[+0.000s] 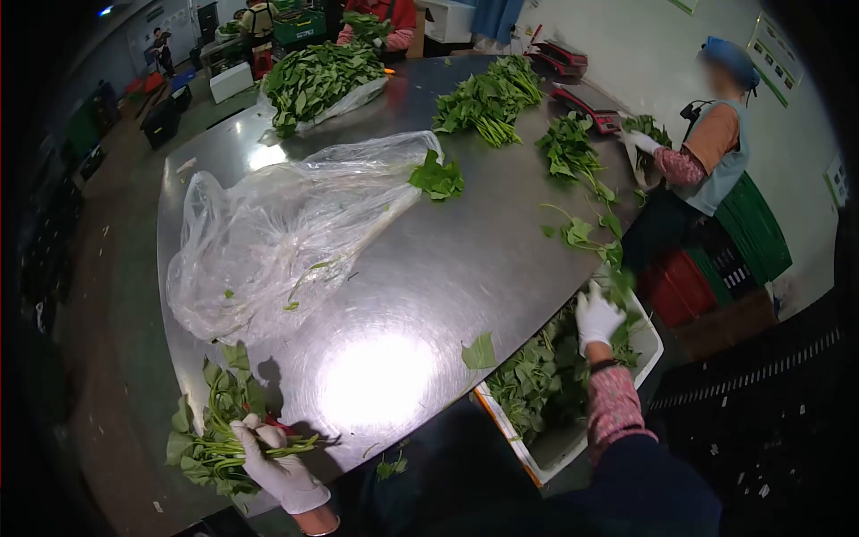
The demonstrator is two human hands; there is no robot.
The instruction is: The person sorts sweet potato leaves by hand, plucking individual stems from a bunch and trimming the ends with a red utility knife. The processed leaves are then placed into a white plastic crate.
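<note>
The left hand (277, 465), gloved in white, is closed round the stems of a bunch (219, 430) of leafy greens, which lies on the near corner of the steel bench (429, 268) with its leaves fanning out to the left of the fist. Something red shows just behind the fingers, too hidden to make out. The right hand (597, 318), also gloved, is down in a white crate (537, 465) that sits off the bench edge, below and to the right. Its fingers are spread over the loose greens (537, 380) there, resting on them, not yet closed on any.

To my eye this is the gathering step: one hand keeps the bunch together while the other goes for more stalks. The next move calls for the right hand to close on a few stems in the crate, lift them clear of the tangle and bring them across to the left fist, stems lined up with those already held.

A single leaf (480, 352) lies on the bench between the two hands. Beyond the left hand sprawls a crumpled clear bag (286, 233), with further heaps of greens past it. Across the bench, beyond the right hand, another person (707, 152) handles leaves too.
</note>
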